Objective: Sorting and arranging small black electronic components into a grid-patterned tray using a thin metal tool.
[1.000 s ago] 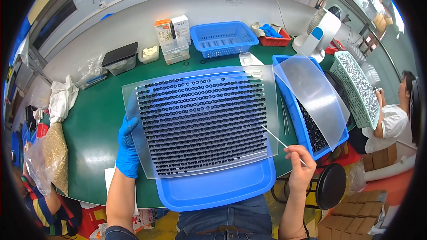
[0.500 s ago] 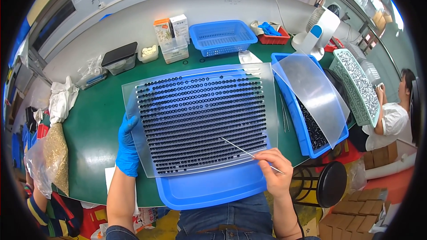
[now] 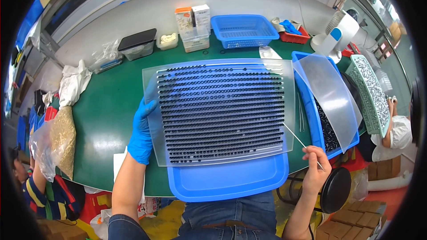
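Note:
My left hand (image 3: 142, 130), in a blue glove, grips the left edge of a clear plastic plate (image 3: 153, 90). Rows of small black ring-like pieces (image 3: 222, 116) cover most of the plate; pale stretches without pieces show at its upper and lower right. Beneath the plate lies a blue tray (image 3: 229, 181), its near part showing. My bare right hand (image 3: 316, 163) pinches a thin metal rod (image 3: 296, 135), whose tip is at the right end of the rows. That hand is off the plate, beyond its lower right corner.
Right of the plate, a blue bin (image 3: 330, 138) of black pieces sits under a loose clear sheet (image 3: 331, 100). Behind stand a blue basket (image 3: 243, 42), boxes (image 3: 201, 16) and a black-lidded container (image 3: 137, 44). A bag of tan grains (image 3: 62, 140) stands left. Co-workers sit at both sides and the back.
My right hand has moved right, off the plate's lower part. The rod's tip went from the middle rows to their right end. My left hand keeps its grip; the whole view has shifted.

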The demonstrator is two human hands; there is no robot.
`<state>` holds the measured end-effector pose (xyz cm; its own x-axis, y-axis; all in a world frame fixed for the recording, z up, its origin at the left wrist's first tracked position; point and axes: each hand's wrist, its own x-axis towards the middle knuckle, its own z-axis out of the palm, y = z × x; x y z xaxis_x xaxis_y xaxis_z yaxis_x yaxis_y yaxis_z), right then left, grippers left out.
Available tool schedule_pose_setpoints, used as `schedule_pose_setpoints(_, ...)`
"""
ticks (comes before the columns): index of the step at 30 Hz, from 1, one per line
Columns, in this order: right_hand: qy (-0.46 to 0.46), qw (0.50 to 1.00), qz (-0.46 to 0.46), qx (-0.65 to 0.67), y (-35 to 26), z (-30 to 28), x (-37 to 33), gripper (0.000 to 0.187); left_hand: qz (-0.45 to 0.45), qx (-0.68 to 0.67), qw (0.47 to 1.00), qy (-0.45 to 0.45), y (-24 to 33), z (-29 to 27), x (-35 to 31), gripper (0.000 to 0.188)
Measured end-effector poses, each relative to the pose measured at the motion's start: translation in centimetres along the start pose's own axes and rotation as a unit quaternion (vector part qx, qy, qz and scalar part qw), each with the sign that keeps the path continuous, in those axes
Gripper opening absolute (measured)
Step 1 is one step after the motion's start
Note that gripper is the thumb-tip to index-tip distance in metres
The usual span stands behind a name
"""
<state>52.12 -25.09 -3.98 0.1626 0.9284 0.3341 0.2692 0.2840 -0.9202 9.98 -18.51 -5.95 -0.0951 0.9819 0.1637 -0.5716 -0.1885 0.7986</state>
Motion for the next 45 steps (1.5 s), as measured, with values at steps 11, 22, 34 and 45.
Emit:
schedule_pose_setpoints(11, -0.176, 0.978, -0.111, -0.018, -2.4, 5.9, -3.9, 0.022, -0.02, -0.026, 0.999, -0.014, -0.2, -0.7, 0.1, 0.077)
schedule_pose_setpoints(22, -0.237, 0.954, -0.172, -0.057, -2.9, 7.5, -4.3, 0.013, -0.023, -0.039, 0.999, -0.01, -0.2, -0.3, -0.2, 0.076)
schedule_pose_setpoints(34, -0.141, 0.979, -0.122, -0.089, -1.2, 2.7, -3.5, 0.017, -0.027, -0.037, 0.999, 0.01, -0.4, -1.8, -0.1, 0.07)
schedule_pose_setpoints(45, -0.15, 0.98, -0.108, -0.08, -2.0, 2.5, -4.2, 0.014, -0.038, -0.028, 0.998, 0.029, -1.4, -3.3, 0.4, 0.071)
